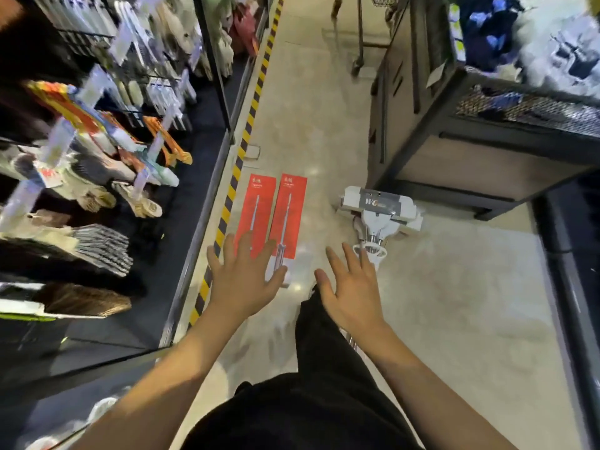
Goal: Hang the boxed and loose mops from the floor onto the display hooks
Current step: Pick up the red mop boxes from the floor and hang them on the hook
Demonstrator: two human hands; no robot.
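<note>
Hands both spread, empty: left hand (245,277) over near ends of two red mop boxes (271,216), long axes running up-frame at centre; right hand (352,289) nearer loose white mop (379,212), centre-right on floor (454,287)

Both bare forearms enter from the bottom of the frame and converge toward centre. Left hand (245,278): palm down, fingers (244,246) spread and extended toward the top of the frame, empty, just left of centre. Right hand (350,289): also palm down, fingers spread, thumb out to the left, empty, just right of centre. The two hands are level and apart, not touching. A leg in black trousers shows between the forearms.
</note>
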